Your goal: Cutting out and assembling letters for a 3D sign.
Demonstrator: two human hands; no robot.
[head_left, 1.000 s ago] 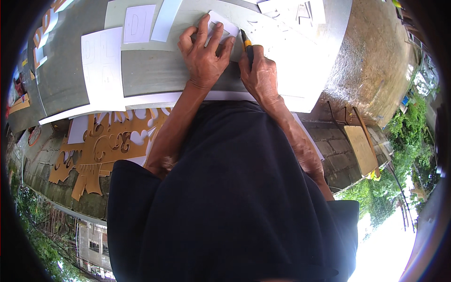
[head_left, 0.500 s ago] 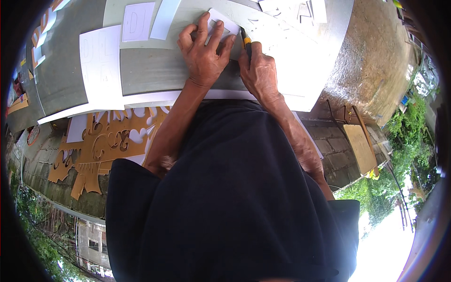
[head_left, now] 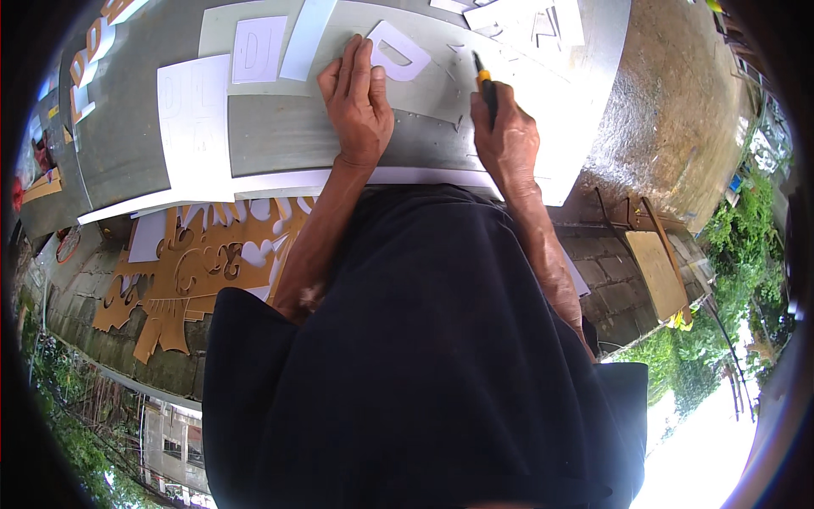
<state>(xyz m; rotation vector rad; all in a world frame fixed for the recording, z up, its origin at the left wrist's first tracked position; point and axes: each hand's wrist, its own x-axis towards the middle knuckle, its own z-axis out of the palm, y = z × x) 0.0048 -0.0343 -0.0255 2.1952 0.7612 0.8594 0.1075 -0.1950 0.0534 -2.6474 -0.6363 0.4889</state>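
A white cut-out letter D point(head_left: 418, 63) with an open middle lies on a pale sheet point(head_left: 297, 95) on the grey work table. Beside its left end, my left hand point(head_left: 356, 110) rests with fingers stretched out, the fingertips close to the letter's edge; whether they touch it I cannot tell. My right hand point(head_left: 509, 140) grips a yellow-and-black utility knife point(head_left: 486, 85), its tip pointing away from me over the bright part of the sheet. Small white slivers point(head_left: 459, 125) are scattered between the letter and the knife.
Sheets with drawn letters point(head_left: 195, 127) and a smaller lettered card point(head_left: 257, 51) lie to the left, next to a pale blue strip point(head_left: 309, 38). More cut pieces point(head_left: 543, 25) sit at the far right. Brown cut-out board scraps point(head_left: 212, 271) are below the table edge at left.
The knife has come away from the letter, moving right with my right hand. My left hand has slid off the letter to its left side, leaving the whole D uncovered.
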